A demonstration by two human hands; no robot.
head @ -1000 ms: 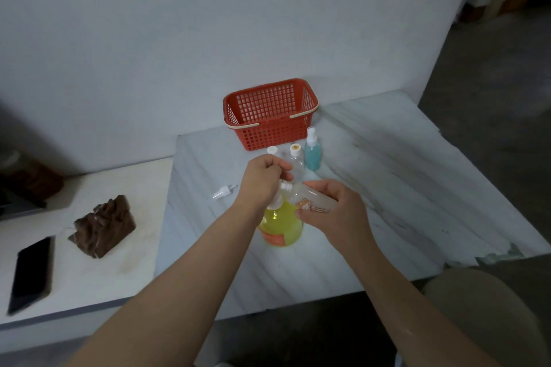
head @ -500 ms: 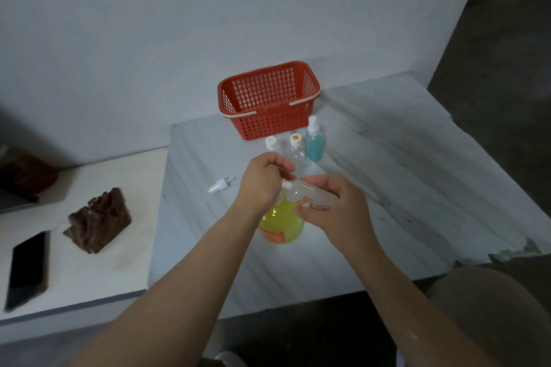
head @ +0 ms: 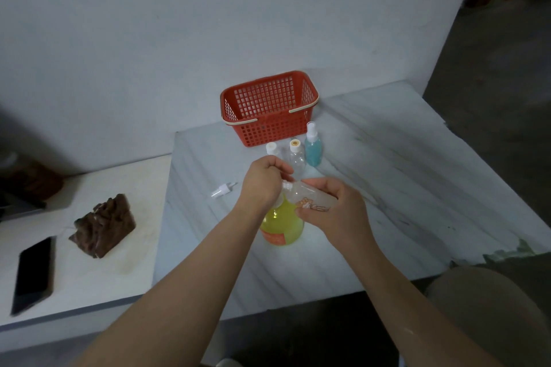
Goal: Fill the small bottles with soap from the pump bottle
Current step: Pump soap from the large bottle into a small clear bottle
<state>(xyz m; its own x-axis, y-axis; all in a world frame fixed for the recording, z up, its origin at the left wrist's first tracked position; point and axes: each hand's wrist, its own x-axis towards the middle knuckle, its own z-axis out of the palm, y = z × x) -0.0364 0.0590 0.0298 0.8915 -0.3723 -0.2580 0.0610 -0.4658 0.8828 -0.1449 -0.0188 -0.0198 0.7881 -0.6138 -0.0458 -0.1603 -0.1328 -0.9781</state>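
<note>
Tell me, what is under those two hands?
A yellow soap bottle stands there on the table. Its top is covered by the left hand, so unseen. The right hand holds a small clear bottle, tilted, above it.

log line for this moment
step: filling | left hand: grips top of pump bottle | right hand: holds small clear bottle tilted, mouth at pump | spray cap: loose on table
</note>
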